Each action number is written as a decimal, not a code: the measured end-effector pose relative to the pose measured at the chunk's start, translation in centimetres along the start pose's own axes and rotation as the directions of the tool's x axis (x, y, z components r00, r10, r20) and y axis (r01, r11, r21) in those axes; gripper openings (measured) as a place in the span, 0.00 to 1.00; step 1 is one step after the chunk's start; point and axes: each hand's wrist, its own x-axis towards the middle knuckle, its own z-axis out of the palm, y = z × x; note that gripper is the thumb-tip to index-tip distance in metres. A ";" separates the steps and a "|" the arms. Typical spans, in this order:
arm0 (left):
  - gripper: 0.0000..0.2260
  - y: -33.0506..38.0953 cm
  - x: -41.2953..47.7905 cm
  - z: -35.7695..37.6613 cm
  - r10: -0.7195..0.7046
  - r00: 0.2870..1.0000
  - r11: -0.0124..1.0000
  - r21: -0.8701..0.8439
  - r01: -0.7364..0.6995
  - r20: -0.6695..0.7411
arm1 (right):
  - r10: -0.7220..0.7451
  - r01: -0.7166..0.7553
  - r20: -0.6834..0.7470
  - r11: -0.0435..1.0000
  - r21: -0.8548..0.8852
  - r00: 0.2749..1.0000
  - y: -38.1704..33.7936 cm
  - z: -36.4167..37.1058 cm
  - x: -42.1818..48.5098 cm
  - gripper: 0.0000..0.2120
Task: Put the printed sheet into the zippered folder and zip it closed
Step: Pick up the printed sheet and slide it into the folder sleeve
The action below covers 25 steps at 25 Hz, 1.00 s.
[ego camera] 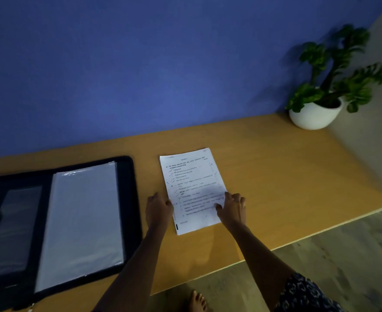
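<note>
Both hands at centre frame: left hand (158,208) loosely open at the printed sheet's (191,179) edge, right hand (231,206) spread on it; zippered folder (126,221) lies open lower left.

A white printed paper sheet (193,190) lies flat on the orange-brown wooden tabletop (287,176) between both hands: left hand (158,209) at its left edge, right hand (231,207) spread over its lower right (fingers touching paper). Left of the hands, a black zippered folder (130,212) lies open.

Zippered folder (57,224) lying open at left of desk (287,176), printed sheet (193,190) just right of it, hands at sheet's side edges, potted plant (320,102) far right against wall (140,64).
</note>
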 end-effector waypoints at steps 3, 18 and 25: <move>0.16 2.6 0.7 1.4 -0.170 0.985 0.979 -0.110 0.172 0.027 | 0.104 -0.107 0.026 0.988 0.114 0.994 0.7 -0.6 2.2 0.29; 0.24 4.9 2.9 4.6 -0.450 0.886 0.882 -0.104 0.460 0.110 | 0.204 -0.244 0.144 0.891 0.384 0.968 1.0 0.5 5.4 0.19; 0.13 4.5 2.1 3.8 -0.309 0.939 0.756 -0.560 0.337 0.149 | -0.025 -0.019 0.055 0.728 0.685 0.998 1.8 -0.1 3.6 0.09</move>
